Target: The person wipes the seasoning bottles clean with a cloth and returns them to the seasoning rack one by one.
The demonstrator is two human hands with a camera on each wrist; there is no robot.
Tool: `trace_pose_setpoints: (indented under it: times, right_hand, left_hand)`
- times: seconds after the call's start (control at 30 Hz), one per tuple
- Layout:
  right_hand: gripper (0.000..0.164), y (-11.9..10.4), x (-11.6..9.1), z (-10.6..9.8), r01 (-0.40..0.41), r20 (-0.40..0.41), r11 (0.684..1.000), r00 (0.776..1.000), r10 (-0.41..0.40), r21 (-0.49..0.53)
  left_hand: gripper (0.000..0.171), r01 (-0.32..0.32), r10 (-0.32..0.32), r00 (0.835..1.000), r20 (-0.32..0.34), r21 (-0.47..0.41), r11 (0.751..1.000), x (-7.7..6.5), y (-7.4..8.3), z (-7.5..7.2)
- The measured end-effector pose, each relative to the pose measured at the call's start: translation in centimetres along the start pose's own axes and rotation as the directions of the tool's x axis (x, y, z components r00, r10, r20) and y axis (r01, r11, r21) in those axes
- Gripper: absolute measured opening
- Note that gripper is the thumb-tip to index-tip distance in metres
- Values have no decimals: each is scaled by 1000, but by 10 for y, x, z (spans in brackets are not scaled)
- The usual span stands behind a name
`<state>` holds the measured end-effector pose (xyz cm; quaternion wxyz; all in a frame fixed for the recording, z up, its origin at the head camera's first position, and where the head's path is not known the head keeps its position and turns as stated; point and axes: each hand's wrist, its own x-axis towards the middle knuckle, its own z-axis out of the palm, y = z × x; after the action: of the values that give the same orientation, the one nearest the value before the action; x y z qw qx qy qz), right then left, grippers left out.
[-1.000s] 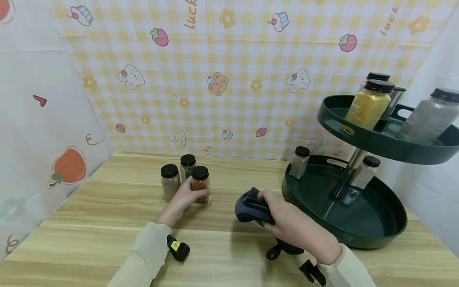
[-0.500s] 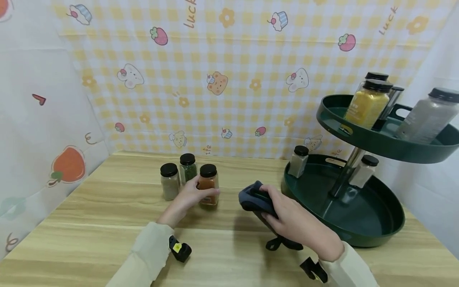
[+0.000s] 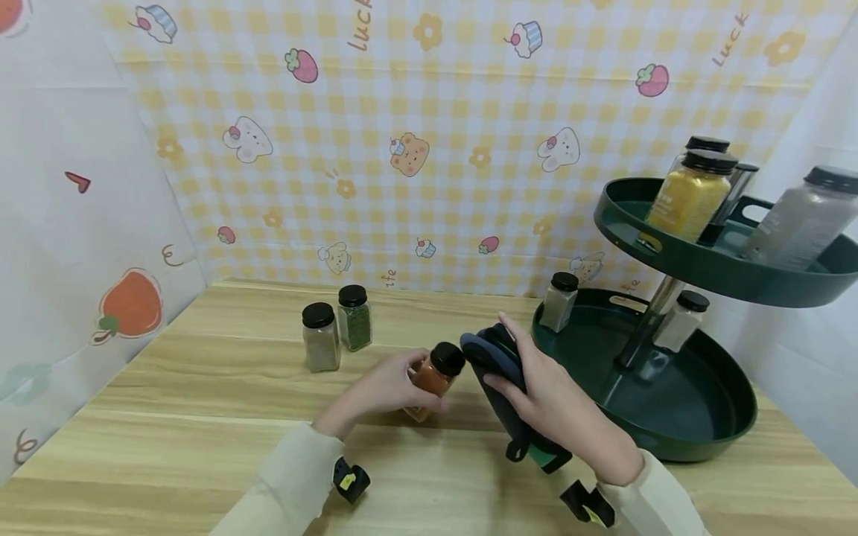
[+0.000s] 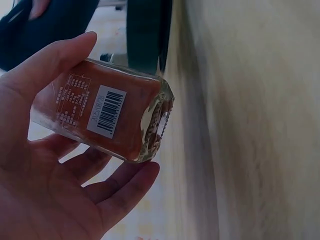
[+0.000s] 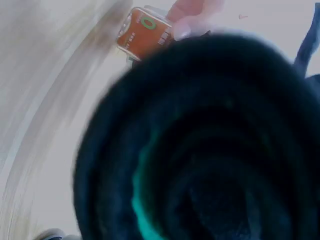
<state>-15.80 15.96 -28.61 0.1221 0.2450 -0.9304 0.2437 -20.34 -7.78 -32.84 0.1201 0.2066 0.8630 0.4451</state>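
Observation:
My left hand [image 3: 378, 391] grips a glass spice jar [image 3: 429, 381] of orange-red powder with a black lid. The jar is raised and tilted, its lid toward the right. In the left wrist view, the thumb and fingers curl round the jar [image 4: 107, 112]; a barcode label and its ribbed base show. My right hand [image 3: 553, 394] holds a folded dark blue and black cloth [image 3: 499, 398] with a green patch and a small hanging loop, right beside the jar's lid. The rolled cloth [image 5: 200, 130] fills most of the right wrist view, hiding the right fingers.
Two jars, one of greyish powder [image 3: 322, 346] and one of green herbs [image 3: 356, 324], stand at the left. A two-tier dark green tray [image 3: 677, 447] stands at the right. Small jars [image 3: 558, 305] sit on its lower tier, larger ones like the yellow jar [image 3: 687, 201] above.
My left hand has taken the orange-red jar away from the other two, rightward and toward me, tilting it. The right hand has turned the cloth more upright, close to the jar's lid.

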Motion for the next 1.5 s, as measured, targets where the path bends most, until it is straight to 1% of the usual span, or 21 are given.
trace_pose_setpoints:
  times: [0.1, 0.17, 0.23, 0.33, 0.37, 0.43, 0.5, 0.57, 0.7, 0.77, 0.83, 0.97, 1.1, 1.23, 1.37, 1.5]
  right_hand:
    - [83, -1, 1, -2, -46, -28, 999, 999, 46, -8]
    - [80, -1, 2, -3, -46, -43, 999, 998, 46, -5]
    - [70, 0, 2, -4, -10, -56, 1000, 998, 9, -6]
    - [46, 1, 0, -4, 67, -71, 998, 995, -69, -20]
    - [41, 2, 0, -4, 89, -73, 996, 993, -91, -27]
    - [37, 2, -1, -4, 111, -66, 993, 991, -113, -38]
    - [38, 2, -1, -4, 118, -44, 992, 992, -120, -34]
    - [44, 2, -1, -4, 126, -21, 992, 992, -126, -7]
    - [62, 2, -2, -4, 176, 5, 984, 984, -176, 17]
    - [72, 2, -3, -4, 198, 10, 980, 980, -198, 9]
    - [77, 1, -3, -3, 218, 16, 976, 976, -218, -4]
    - [78, -1, -2, -3, 217, 10, 975, 976, -217, -49]
    - [72, 1, -1, -2, 155, -1, 984, 988, -156, -90]
    - [70, 5, -1, -2, 93, 1, 992, 996, -93, -89]
    - [70, 8, -1, -2, 77, -5, 993, 997, -78, -87]
    - [70, 4, -1, -2, 75, 0, 994, 997, -75, -84]
  left_hand:
    - [39, -30, 29, 1000, 12, 48, 998, -1, 4, 6]
    - [39, -53, 51, 999, 18, 68, 996, -1, 6, 9]
    - [39, -65, 63, 998, 25, 79, 995, -1, 6, 12]
    - [39, -79, 76, 997, 33, 101, 992, 1, 6, 16]
    - [39, -79, 75, 997, 35, 107, 991, 1, 6, 16]
    - [40, -81, 78, 996, 37, 110, 991, 1, 6, 17]
    - [41, -82, 78, 996, 41, 107, 991, 1, 6, 17]
    - [44, -88, 83, 995, 47, 102, 991, 1, 7, 16]
    - [52, -100, 93, 994, 65, 111, 989, 1, 6, 16]
    - [55, -103, 94, 993, 74, 123, 987, 1, 5, 15]
    - [56, -99, 89, 993, 82, 134, 986, 1, 5, 15]
    - [55, -89, 76, 993, 94, 149, 985, 0, 4, 13]
    - [51, -74, 60, 994, 96, 152, 986, 0, 4, 12]
    - [53, -54, 42, 994, 101, 114, 992, 1, 2, 13]
    - [56, -46, 39, 994, 102, 68, 997, 2, 2, 13]
    - [57, -46, 42, 993, 109, 42, 998, 2, 1, 13]
